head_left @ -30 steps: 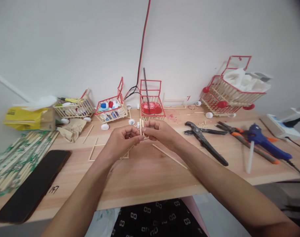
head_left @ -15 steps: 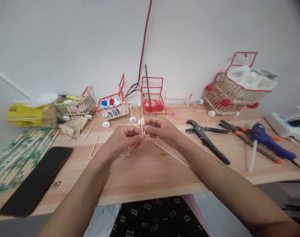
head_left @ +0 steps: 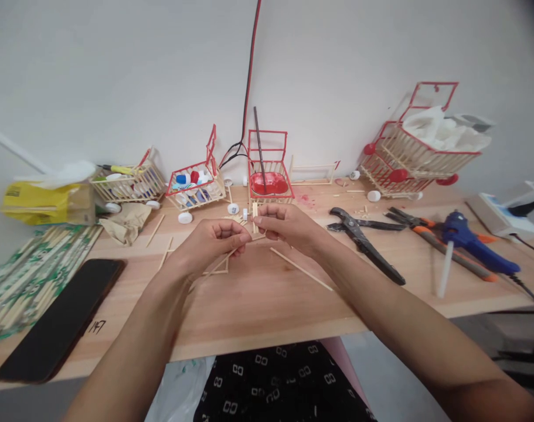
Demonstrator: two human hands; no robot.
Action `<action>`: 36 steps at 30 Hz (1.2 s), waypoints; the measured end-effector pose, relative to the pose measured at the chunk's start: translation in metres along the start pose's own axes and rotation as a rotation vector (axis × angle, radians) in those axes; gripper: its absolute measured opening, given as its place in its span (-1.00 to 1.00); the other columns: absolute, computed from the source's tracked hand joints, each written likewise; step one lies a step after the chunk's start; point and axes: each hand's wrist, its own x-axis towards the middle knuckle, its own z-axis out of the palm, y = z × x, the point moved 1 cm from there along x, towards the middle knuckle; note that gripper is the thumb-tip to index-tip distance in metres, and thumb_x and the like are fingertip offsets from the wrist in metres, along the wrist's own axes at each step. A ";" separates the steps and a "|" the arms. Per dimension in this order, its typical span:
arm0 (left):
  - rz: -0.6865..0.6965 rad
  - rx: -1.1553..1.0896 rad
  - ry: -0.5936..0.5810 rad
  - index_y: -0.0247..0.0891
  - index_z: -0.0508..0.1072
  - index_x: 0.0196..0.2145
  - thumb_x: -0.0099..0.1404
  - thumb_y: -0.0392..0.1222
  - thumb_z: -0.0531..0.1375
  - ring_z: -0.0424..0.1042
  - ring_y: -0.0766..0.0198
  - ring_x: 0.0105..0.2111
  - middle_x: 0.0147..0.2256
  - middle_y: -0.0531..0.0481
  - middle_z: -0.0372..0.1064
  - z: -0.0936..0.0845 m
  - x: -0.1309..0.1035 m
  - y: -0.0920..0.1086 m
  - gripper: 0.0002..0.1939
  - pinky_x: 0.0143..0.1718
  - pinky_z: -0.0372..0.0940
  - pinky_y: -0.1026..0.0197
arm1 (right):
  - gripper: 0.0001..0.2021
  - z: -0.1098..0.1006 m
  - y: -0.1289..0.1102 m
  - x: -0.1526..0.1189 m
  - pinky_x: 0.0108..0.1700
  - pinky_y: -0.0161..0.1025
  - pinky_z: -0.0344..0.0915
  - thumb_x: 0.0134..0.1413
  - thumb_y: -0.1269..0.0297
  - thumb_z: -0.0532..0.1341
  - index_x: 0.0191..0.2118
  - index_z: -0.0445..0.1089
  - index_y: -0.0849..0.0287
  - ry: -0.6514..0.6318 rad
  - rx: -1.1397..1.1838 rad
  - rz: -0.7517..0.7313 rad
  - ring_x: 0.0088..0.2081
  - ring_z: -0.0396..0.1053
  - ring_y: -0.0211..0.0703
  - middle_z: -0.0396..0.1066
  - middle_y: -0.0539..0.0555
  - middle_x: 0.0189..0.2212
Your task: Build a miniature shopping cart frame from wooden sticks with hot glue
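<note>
"Holding what is the left hand, please?"

"Its fingers are closing narrowly around a long thin stick, which is slanting toward seven o'clock."

"And is the right hand also keeping its fingers close together?"

"Yes, they are pinching short pale sticks, which are standing almost upright. How many pieces it is holding, I am not able to tell. Both hands are working above the worktop, near to each other."

"What is lying around them?"

"From the hands, a loose stick is resting at four o'clock, and a flat stick frame is lying partly hidden at seven. The phone is lying at eight o'clock."

"What is standing behind?"

"A small cart is standing near twelve o'clock, carrying a red dish. Another cart is holding bottle caps at ten. Toward three o'clock, black cutters are lying open, and the blue glue gun is resting farther away."
</note>
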 end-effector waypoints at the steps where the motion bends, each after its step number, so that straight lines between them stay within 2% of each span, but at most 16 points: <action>1: 0.001 -0.015 0.014 -0.29 0.50 -0.42 0.11 -0.09 0.31 0.27 0.41 -0.58 -0.57 0.04 0.36 -0.002 0.001 -0.001 -0.80 -0.52 0.17 0.34 | -0.69 -0.001 0.000 0.000 -0.54 -0.37 -0.01 -0.16 0.08 0.34 -0.44 0.32 0.22 0.002 -0.005 0.000 -0.58 0.10 -0.41 0.27 -0.08 -0.58; 5: 0.016 -0.150 0.092 -0.31 0.49 -0.45 0.09 -0.06 0.33 0.26 0.41 -0.58 -0.55 0.03 0.35 -0.006 0.003 -0.004 -0.77 -0.55 0.18 0.34 | -0.70 -0.003 0.002 0.000 -0.53 -0.37 -0.01 -0.12 0.09 0.32 -0.43 0.32 0.22 -0.003 -0.043 -0.004 -0.58 0.10 -0.40 0.26 -0.08 -0.57; 7: 0.024 -0.239 0.154 -0.33 0.49 -0.46 0.05 -0.06 0.35 0.23 0.42 -0.59 -0.56 0.03 0.33 -0.007 0.004 -0.003 -0.74 -0.61 0.13 0.37 | -0.75 -0.006 0.006 0.003 -0.52 -0.37 0.00 -0.07 0.12 0.29 -0.41 0.32 0.22 0.017 -0.134 -0.024 -0.58 0.10 -0.39 0.26 -0.08 -0.56; 12: 0.054 -0.365 0.282 -0.38 0.54 -0.44 -0.02 -0.12 0.40 0.19 0.47 -0.60 -0.54 0.02 0.33 -0.011 0.004 0.000 -0.74 -0.67 0.03 0.41 | -0.89 -0.010 0.019 0.017 -0.40 -0.35 0.08 0.04 0.29 0.21 -0.42 0.36 0.22 0.146 -0.643 -0.279 -0.48 0.21 -0.32 0.32 -0.04 -0.52; 16: 0.069 -0.394 0.300 -0.39 0.58 -0.36 -0.05 -0.22 0.41 0.25 0.46 -0.55 -0.51 -0.02 0.38 -0.012 0.003 0.004 -0.74 -0.62 0.09 0.41 | -0.89 -0.006 0.022 0.022 -0.30 -0.33 0.08 0.13 0.37 0.16 -0.38 0.41 0.23 0.117 -0.995 -0.375 -0.35 0.28 -0.24 0.41 0.05 -0.42; 20: 0.063 -0.406 0.299 -0.36 0.60 -0.33 -0.08 -0.31 0.42 0.28 0.45 -0.51 -0.46 -0.04 0.44 -0.012 0.002 0.007 -0.72 -0.56 0.16 0.40 | -0.85 -0.001 0.012 0.012 -0.27 -0.30 0.08 0.20 0.36 0.12 -0.30 0.43 0.20 0.060 -1.282 -0.313 -0.22 0.33 -0.14 0.45 0.13 -0.29; 25: 0.027 -0.456 0.299 -0.37 0.60 -0.30 -0.03 -0.29 0.40 0.27 0.45 -0.53 -0.50 -0.01 0.39 -0.014 0.002 0.004 -0.73 -0.61 0.12 0.41 | -0.86 0.006 0.007 0.002 -0.34 -0.25 0.08 0.14 0.47 0.12 -0.31 0.43 0.20 -0.080 -1.553 -0.191 -0.23 0.37 -0.05 0.47 0.19 -0.26; 29: 0.017 -0.493 0.256 -0.38 0.60 -0.28 -0.03 -0.28 0.39 0.23 0.46 -0.55 -0.51 0.00 0.36 -0.013 0.003 0.002 -0.72 -0.63 0.09 0.42 | -0.85 0.005 0.009 0.003 -0.32 -0.24 0.08 0.11 0.53 0.10 -0.34 0.40 0.23 -0.102 -1.553 -0.209 -0.26 0.36 -0.05 0.47 0.21 -0.29; 36: 0.011 -0.554 0.200 -0.37 0.57 -0.29 -0.02 -0.33 0.40 0.29 0.46 -0.50 -0.46 -0.03 0.42 -0.004 0.004 -0.001 -0.73 -0.55 0.16 0.43 | -0.92 -0.014 -0.006 -0.017 -0.36 -0.34 0.08 0.11 0.40 0.11 -0.37 0.31 0.18 0.137 -1.061 -0.350 -0.43 0.26 -0.27 0.39 0.00 -0.47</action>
